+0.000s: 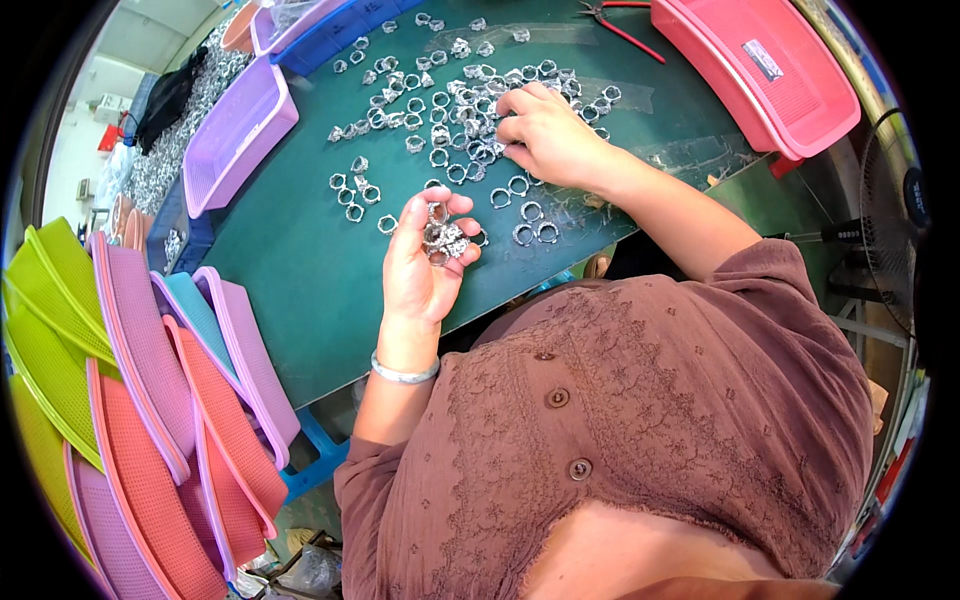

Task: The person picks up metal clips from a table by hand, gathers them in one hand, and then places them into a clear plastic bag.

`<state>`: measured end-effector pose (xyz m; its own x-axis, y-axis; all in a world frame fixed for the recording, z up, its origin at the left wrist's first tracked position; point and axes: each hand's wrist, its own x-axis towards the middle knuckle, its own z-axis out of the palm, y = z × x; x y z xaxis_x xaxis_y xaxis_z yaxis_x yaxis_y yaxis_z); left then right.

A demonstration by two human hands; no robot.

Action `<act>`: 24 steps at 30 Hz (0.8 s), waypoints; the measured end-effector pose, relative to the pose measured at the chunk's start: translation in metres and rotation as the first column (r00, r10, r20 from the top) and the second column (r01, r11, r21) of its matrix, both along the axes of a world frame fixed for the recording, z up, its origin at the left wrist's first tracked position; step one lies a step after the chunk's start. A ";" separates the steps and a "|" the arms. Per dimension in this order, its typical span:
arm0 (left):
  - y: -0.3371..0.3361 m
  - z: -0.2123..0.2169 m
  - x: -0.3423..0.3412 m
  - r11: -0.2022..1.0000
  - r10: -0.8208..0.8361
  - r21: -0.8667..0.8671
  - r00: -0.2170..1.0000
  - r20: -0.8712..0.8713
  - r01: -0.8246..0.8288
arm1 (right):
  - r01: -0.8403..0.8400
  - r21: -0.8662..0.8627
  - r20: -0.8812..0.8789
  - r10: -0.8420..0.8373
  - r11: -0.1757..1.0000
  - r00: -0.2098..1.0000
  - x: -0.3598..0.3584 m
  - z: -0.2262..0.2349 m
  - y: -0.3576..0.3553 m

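Note:
Many small silver metal rings (pixel 440 105) lie scattered over a dark green table (pixel 300 270). My left hand (pixel 425 260) is raised palm up over the table's near part and cups a bunch of the silver rings (pixel 443 238) between thumb and fingers. My right hand (pixel 545 135) rests on the table further back, its fingertips down among the loose rings at the pile's right side. A silver bangle (pixel 403 374) circles my left wrist.
A purple tray (pixel 235 135) and a blue tray (pixel 335 30) sit at the table's far left. A pink tray (pixel 760 70) lies at the far right, red-handled pliers (pixel 620 22) beside it. Stacked coloured trays (pixel 150 400) stand left of me. A fan (pixel 890 220) is at right.

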<state>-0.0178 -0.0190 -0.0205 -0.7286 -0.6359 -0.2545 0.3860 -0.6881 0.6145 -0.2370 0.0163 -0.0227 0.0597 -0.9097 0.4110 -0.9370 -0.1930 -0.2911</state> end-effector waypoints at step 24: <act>0.017 0.013 -0.025 0.860 0.276 -0.497 0.922 0.270 -0.112 | -0.201 -0.217 0.703 0.296 0.955 0.647 0.027 0.003 0.028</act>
<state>-0.0433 -0.0017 -0.0074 -0.5070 -0.8572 -0.0907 0.2055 -0.2224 0.9530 -0.2100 0.0439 -0.0192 -0.0810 -0.8518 0.5176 -0.3534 -0.4610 -0.8140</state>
